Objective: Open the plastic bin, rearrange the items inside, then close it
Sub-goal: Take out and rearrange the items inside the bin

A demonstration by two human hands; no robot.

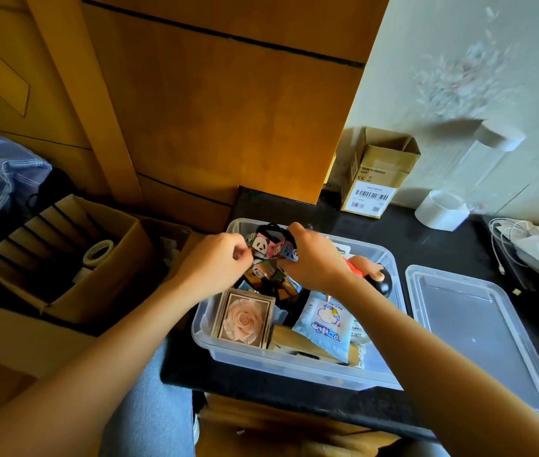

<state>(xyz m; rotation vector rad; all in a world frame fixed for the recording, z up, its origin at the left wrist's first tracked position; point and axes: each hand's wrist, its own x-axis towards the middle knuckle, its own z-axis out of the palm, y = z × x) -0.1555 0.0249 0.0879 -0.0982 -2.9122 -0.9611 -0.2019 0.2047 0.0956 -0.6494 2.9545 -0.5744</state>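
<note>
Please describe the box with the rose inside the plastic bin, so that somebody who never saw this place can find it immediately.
Find the clear plastic bin on the black table, left of its loose lid. The rose box leans in the bin's near left corner. Unlike the blue and white packet beside it, it has a pale frame around one large cream rose.

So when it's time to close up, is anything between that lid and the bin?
Yes. The lid lies on the counter right of the bin. Both hands, left and right, hold a panda-print cube toy over the open top. They must clear before the lid goes on.
</note>
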